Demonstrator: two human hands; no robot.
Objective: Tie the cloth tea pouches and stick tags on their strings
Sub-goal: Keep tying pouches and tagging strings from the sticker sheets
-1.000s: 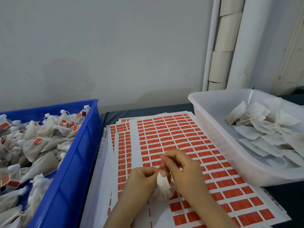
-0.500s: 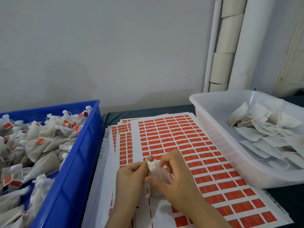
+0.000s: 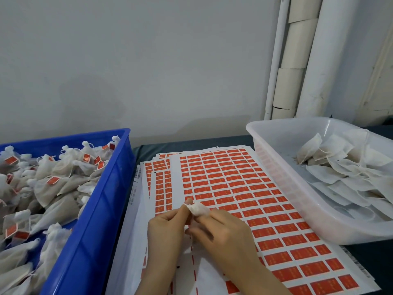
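A small white cloth tea pouch point(image 3: 198, 208) is held between both hands above the sticker sheets. My left hand point(image 3: 168, 228) pinches its upper left end between thumb and fingertips. My right hand point(image 3: 223, 233) grips the pouch from the right, fingers curled round its lower part, which is hidden. The pouch's string is too small to make out. Sheets of red rectangular tags point(image 3: 234, 188) lie stacked on the table under the hands.
A blue crate point(image 3: 100, 209) on the left holds several tied pouches with red tags point(image 3: 53, 179). A translucent white tub point(image 3: 282, 188) on the right holds flat untied pouches point(image 3: 344, 167). White pipes point(image 3: 319, 56) stand against the wall behind it.
The pouch has risen and turned, its end now sticking out above the fingers toward the upper left. Both hands shifted slightly with it, working its top.
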